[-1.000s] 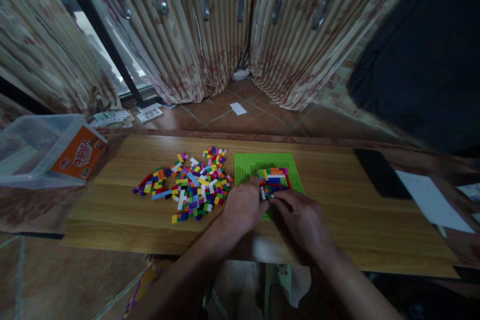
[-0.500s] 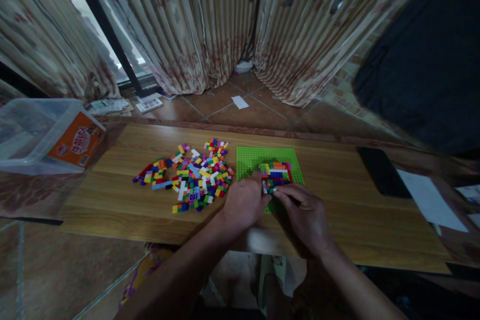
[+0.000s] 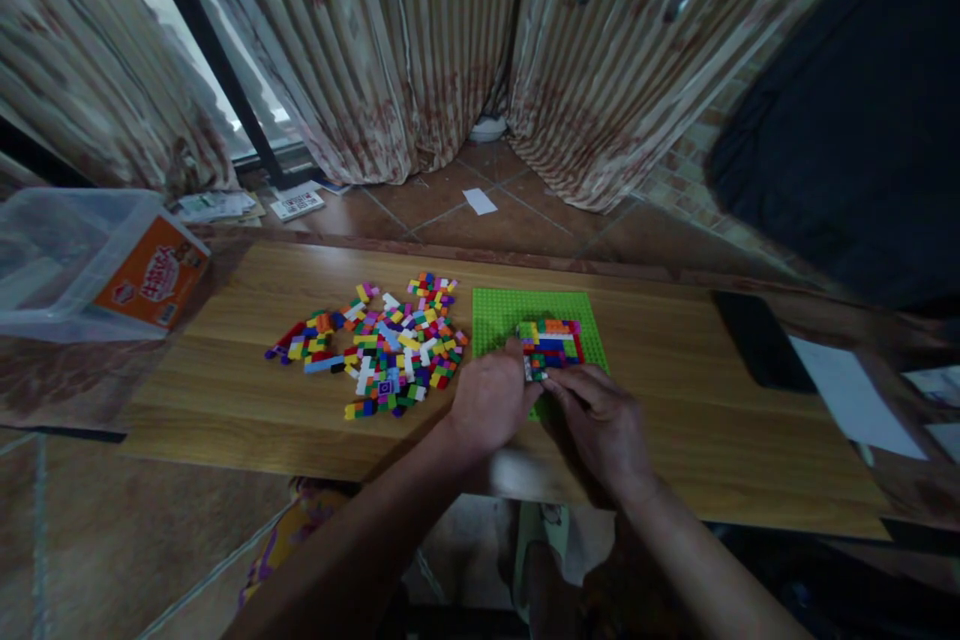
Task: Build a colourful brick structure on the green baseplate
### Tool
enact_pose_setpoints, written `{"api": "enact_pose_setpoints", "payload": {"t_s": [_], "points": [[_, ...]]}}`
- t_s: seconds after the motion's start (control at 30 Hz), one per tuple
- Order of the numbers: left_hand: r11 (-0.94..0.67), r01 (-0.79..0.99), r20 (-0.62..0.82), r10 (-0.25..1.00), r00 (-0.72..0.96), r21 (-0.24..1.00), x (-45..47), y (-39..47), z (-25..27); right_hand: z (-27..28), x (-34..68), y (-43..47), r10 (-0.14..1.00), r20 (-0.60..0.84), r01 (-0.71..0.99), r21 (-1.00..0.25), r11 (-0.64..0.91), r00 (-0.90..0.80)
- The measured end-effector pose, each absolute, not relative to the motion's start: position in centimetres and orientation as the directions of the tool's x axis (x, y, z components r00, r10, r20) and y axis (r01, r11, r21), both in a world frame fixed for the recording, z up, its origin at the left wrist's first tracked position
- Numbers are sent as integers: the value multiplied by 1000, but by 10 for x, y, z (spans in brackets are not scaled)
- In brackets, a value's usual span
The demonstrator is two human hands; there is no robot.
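A build of colourful toy bricks (image 3: pixel 555 342) stands on a bright green studded baseplate (image 3: pixel 495 310). My left hand (image 3: pixel 489 400) is closed at the build's left side, with its fingertips against the bricks and partly hidden by the back of the hand. At the near edge of the build my right hand (image 3: pixel 604 425) has thumb and forefinger pinched together, touching the front bricks. Whatever lies between those fingertips is too small to make out. Left of the baseplate spreads a pile of loose bricks (image 3: pixel 409 345) in many colours.
Everything sits on a long wooden board (image 3: pixel 697 430). A clear plastic tub (image 3: pixel 67 260) with an orange label stands at the far left. To the right lie a black phone-like slab (image 3: pixel 761 340) and a white paper sheet (image 3: pixel 855 395). Curtains (image 3: pixel 405 70) hang behind.
Both hands stay at the build, and the right fingertips have shifted slightly left along its near edge. The whole view has moved a little.
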State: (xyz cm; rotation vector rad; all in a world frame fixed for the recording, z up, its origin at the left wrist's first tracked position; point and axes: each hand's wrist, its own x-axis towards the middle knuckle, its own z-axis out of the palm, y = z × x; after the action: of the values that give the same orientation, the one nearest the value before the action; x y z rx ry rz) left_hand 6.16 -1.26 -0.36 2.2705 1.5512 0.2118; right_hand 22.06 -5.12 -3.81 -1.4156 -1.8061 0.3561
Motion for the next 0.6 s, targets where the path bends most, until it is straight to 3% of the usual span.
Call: {"api": "enact_pose_setpoints", "payload": {"t_s": [0.13,0.33,0.6], "points": [[-301,867,-95,926,365,397,64,-12,-4,-34,221,-51,931,364,674,-681,285,-26],[-276,874,-123,929,350,401,66,-11,0,-22,214,-47,954,203,598,-801,31,223],[-281,876,-129,926,355,392,66,-11,-1,-21,204,-36,925,180,667,-738,-97,334]]}}
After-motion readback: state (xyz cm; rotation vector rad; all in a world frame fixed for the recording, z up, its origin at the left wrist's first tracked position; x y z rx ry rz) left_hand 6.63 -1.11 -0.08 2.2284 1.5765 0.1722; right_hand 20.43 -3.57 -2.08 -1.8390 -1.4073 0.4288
